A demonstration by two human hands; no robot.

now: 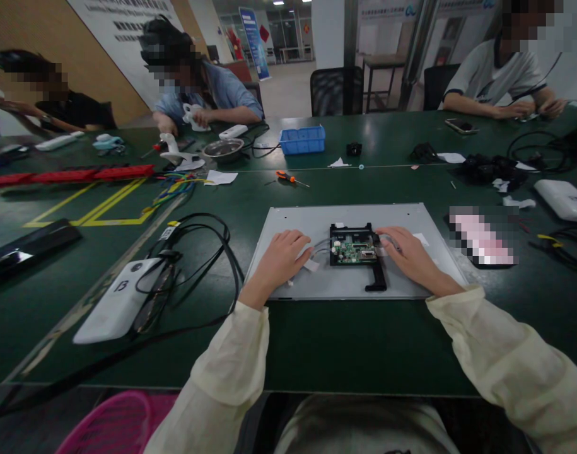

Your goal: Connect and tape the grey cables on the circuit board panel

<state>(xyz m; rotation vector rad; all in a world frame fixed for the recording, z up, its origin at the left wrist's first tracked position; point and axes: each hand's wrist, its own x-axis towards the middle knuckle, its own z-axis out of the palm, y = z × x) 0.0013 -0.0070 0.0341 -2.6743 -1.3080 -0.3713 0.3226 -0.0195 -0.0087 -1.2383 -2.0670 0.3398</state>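
Note:
A grey flat panel lies on the table in front of me, with a black plastic bracket on it. Inside the bracket sits a green circuit board. From the board's left side thin grey cables run towards my left hand, which rests on the panel, fingers loosely bent and apart from the board. My right hand is at the bracket's right edge, its thumb and fingers closing round a grey cable there. The fingertips are partly hidden.
Beyond the panel lie an orange-handled screwdriver and a blue basket. A phone is close on the right. On the left are a white power bank and looped black cables. Several people sit across the table.

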